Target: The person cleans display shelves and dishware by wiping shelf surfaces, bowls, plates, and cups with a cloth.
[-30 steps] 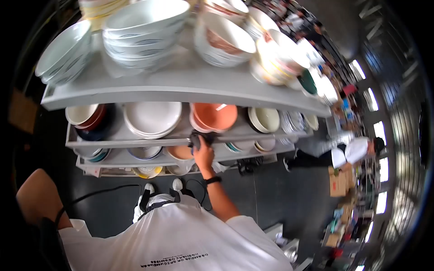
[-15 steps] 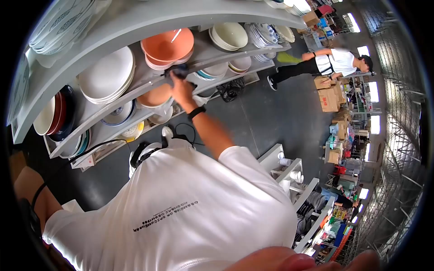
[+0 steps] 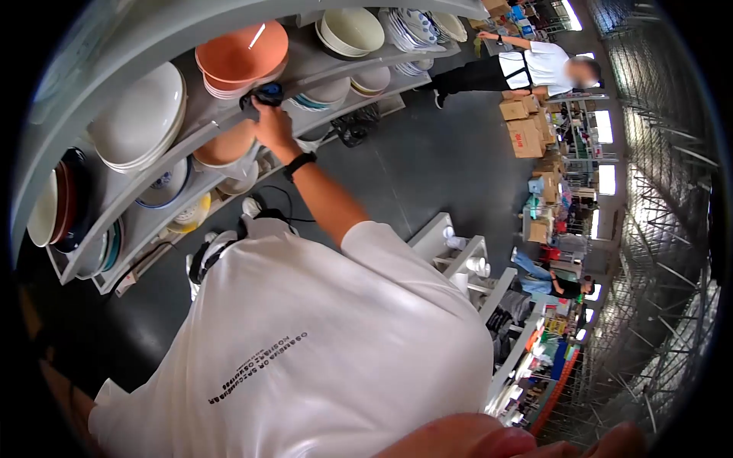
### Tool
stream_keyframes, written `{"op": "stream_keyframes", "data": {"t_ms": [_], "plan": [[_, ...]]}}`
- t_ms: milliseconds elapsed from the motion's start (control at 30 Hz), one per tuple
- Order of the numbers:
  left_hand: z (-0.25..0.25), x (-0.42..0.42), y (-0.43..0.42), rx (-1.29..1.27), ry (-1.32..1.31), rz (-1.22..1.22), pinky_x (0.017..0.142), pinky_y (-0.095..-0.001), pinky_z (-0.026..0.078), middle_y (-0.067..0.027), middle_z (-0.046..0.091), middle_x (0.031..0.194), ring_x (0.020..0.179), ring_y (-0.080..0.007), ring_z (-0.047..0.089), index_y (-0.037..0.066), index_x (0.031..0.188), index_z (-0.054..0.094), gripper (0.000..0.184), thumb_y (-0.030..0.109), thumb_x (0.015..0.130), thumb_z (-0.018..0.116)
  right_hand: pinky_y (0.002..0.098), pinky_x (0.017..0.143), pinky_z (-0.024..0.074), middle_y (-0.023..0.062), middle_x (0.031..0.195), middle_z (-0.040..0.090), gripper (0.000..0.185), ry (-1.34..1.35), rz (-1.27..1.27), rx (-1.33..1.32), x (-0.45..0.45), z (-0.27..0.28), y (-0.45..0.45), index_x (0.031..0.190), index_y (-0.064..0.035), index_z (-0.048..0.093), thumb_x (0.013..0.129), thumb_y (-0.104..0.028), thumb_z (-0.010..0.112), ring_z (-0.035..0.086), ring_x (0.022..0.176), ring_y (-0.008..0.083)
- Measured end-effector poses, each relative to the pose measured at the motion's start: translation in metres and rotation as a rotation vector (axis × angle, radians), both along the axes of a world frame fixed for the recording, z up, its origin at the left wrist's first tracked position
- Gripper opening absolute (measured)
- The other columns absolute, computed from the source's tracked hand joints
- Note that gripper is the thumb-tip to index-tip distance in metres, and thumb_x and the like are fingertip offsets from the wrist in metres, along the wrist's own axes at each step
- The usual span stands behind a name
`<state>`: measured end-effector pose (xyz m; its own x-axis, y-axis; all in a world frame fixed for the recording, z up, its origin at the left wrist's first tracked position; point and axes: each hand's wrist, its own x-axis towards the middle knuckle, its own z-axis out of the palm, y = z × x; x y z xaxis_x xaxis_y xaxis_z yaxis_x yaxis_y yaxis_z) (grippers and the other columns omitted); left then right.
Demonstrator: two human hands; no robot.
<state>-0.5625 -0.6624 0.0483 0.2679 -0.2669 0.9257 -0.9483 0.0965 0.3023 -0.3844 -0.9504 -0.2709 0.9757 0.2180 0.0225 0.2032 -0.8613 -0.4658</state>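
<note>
My right hand, with a black band on its wrist, reaches to the shelf front. Its fingers are closed around a small black handheld device with a blue part; its exact kind is unclear. Close beside the device sits a stack of orange bowls, and an orange-brown bowl stands on the tier below. I cannot tell whether the device touches the shelf edge. Part of my left arm shows at the lower left, but the hand itself is out of view.
The grey shelf unit carries white plates, a cream bowl and several patterned dishes. A black plastic bag lies by its base. One person in white stands near cardboard boxes; another is farther off.
My view has shifted, so the shelf and my right hand appear farther left. The hand still holds the device by the orange bowls. The person in white now stretches one arm out.
</note>
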Motion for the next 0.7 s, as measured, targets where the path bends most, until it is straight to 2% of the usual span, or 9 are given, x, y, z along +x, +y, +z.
{"op": "stream_keyframes", "data": {"t_ms": [67,133,267,433,467,600,700], "plan": [[-0.004,-0.011,0.001,-0.017,0.0,-0.006,0.076,-0.0413,0.053,-0.0181,0.065,0.094,0.081,-0.029,0.064,-0.001,0.103,0.061,0.023,0.019,0.097,0.051,0.0533,0.079,0.0542,0.0256,0.09,0.069,0.058,-0.107,0.074,0.042,-0.005,-0.014,0.007,0.133,-0.0161,0.061,0.076,-0.021,0.069,0.067,0.084,0.0455],[-0.004,-0.016,0.002,-0.023,-0.001,-0.009,0.076,-0.0411,0.053,-0.0178,0.065,0.094,0.081,-0.0287,0.063,-0.001,0.103,0.061,0.023,0.018,0.097,0.051,0.053,0.072,0.0552,0.0246,0.08,0.069,0.06,-0.08,0.14,-0.037,-0.008,-0.006,0.011,0.134,-0.0157,0.06,0.074,-0.012,0.065,0.068,0.079,0.0434],[-0.005,-0.03,0.004,-0.025,-0.007,0.001,0.076,-0.0407,0.053,-0.0173,0.065,0.094,0.081,-0.0282,0.063,-0.001,0.103,0.061,0.023,0.018,0.097,0.051,0.0519,0.078,0.0551,0.02,0.09,0.071,0.048,-0.064,0.017,0.026,0.009,0.006,-0.008,0.123,-0.0274,0.069,0.076,-0.017,0.07,0.068,0.084,0.0427],[-0.007,-0.043,0.005,-0.039,-0.008,0.006,0.076,-0.0402,0.053,-0.0167,0.064,0.094,0.08,-0.0275,0.063,-0.001,0.102,0.061,0.022,0.017,0.096,0.051,0.0509,0.078,0.055,0.0238,0.09,0.07,0.05,-0.062,0.063,-0.034,-0.004,0.008,0.012,0.126,-0.0123,0.066,0.076,-0.017,0.071,0.067,0.085,0.0431],[-0.007,-0.046,0.006,-0.038,-0.011,0.009,0.076,-0.0401,0.053,-0.0166,0.064,0.094,0.08,-0.0274,0.063,-0.001,0.102,0.061,0.022,0.017,0.096,0.051,0.0509,0.078,0.055,0.0238,0.09,0.07,0.05,-0.059,0.071,-0.028,-0.007,0.004,0.02,0.126,-0.0123,0.066,0.076,-0.017,0.071,0.067,0.085,0.0431],[-0.009,-0.053,0.006,-0.043,-0.008,0.009,0.076,-0.0397,0.052,-0.0161,0.064,0.094,0.08,-0.0269,0.062,-0.001,0.102,0.062,0.021,0.016,0.096,0.051,0.0506,0.078,0.0548,0.0266,0.088,0.068,0.053,-0.085,0.233,0.115,-0.02,-0.006,0.027,0.128,-0.0167,0.065,0.076,-0.018,0.069,0.066,0.083,0.0453],[-0.009,-0.059,0.007,-0.038,-0.004,0.013,0.075,-0.0394,0.052,-0.0157,0.064,0.094,0.08,-0.0265,0.062,-0.001,0.102,0.062,0.021,0.016,0.096,0.051,0.0509,0.081,0.0546,0.0231,0.092,0.07,0.048,-0.042,0.096,0.005,-0.008,0.007,0.01,0.124,-0.0305,0.068,0.077,-0.021,0.073,0.067,0.087,0.0423]]}}
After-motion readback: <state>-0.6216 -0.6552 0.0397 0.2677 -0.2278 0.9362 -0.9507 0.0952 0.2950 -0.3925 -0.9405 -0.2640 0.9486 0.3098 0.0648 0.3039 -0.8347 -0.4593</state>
